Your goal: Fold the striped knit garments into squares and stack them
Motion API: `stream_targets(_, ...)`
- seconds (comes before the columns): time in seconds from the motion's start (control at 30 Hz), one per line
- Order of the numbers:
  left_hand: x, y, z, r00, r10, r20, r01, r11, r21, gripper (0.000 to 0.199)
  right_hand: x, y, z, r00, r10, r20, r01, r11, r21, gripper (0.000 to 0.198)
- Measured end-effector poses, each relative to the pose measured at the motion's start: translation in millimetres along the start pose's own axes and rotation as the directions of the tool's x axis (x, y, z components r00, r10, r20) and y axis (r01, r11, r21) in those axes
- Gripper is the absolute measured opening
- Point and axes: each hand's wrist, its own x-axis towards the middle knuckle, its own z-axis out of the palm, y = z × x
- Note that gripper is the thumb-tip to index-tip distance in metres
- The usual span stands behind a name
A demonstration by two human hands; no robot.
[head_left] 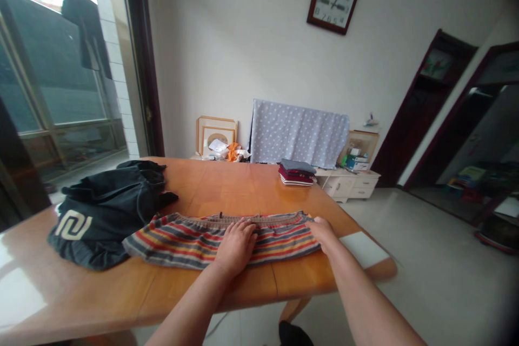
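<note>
A striped garment with a gathered elastic waistband [182,243], in red, yellow, grey and blue, lies stretched sideways across the table; it looks like a skirt or shorts, but I cannot tell which. My left hand [238,246] rests on its middle, palm down, fingers stretched over the waistband. At the garment's right end my right hand [322,233] grips the edge by the waistband, its fingertips partly hidden. Touching the left end is a crumpled black garment [109,205] with a pale printed mark.
The wooden table [211,184] carries a small folded clothes stack [297,172] at its far right and a white sheet [364,250] at the right corner. Beyond stand a low white cabinet [344,186], a dotted cloth [298,132] and picture frames [217,135].
</note>
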Motion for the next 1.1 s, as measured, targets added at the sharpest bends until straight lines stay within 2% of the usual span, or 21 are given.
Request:
stream_targets(0.17, 1.0, -4.2, 23.1, 0.993, -0.061, 0.101, 0.052, 0.995, 0.088, 0.054, 2.7, 1.4, -7.2, 0.993, 0.108, 0.043, -0.11, 0.993, 0.049, 0.022)
stream_targets(0.3, -1.4, -4.6, 26.6, 0.991, -0.067, 0.12, 0.054, 0.993, 0.105, 0.065, 6.9, -0.8, -4.3, 0.976, 0.176, 0.13, -0.192, 0.973, 0.125, 0.018)
stream_targets(0.4, -0.7, -2.9, 26.0, 0.988, -0.067, 0.142, 0.052, 0.993, 0.111, 0.071, 7.1, -9.6, -5.5, 0.963, 0.181, 0.199, -0.222, 0.953, 0.205, 0.013)
stream_targets(0.5, 0.2, -2.1, 27.1, 0.987, -0.066, 0.147, 0.049, 0.993, 0.111, 0.073, -0.2, -29.6, -7.8, 0.943, 0.086, 0.32, -0.199, 0.92, 0.339, 0.02)
stream_targets(0.6, 0.2, -1.7, 27.7, 0.988, -0.069, 0.139, 0.055, 0.993, 0.099, 0.072, -15.1, -58.4, -2.4, 0.873, -0.125, 0.471, -0.163, 0.837, 0.523, 0.035)
stream_targets(0.7, -0.9, -0.4, 24.4, 0.99, -0.073, 0.12, 0.062, 0.994, 0.094, 0.07, -31.5, -85.8, 14.7, 0.823, -0.233, 0.518, -0.141, 0.799, 0.584, 0.034)
stream_targets(0.83, -3.6, 5.0, 18.5, 0.996, -0.029, 0.079, 0.022, 0.996, 0.086, 0.062, -46.9, -107.3, 45.6, 0.803, -0.276, 0.528, -0.108, 0.804, 0.585, 0.03)
stream_targets(1.0, -4.9, 12.8, 24.6, 0.98, 0.035, 0.197, -0.046, 0.998, 0.05, 0.065, -56.8, -120.0, 72.6, 0.791, -0.282, 0.543, -0.137, 0.783, 0.607, 0.029)
stream_targets(1.1, -5.5, 11.8, 23.4, 0.978, 0.042, 0.203, -0.049, 0.998, 0.03, 0.068, -60.0, -124.9, 81.4, 0.797, -0.268, 0.542, -0.156, 0.774, 0.613, 0.032)
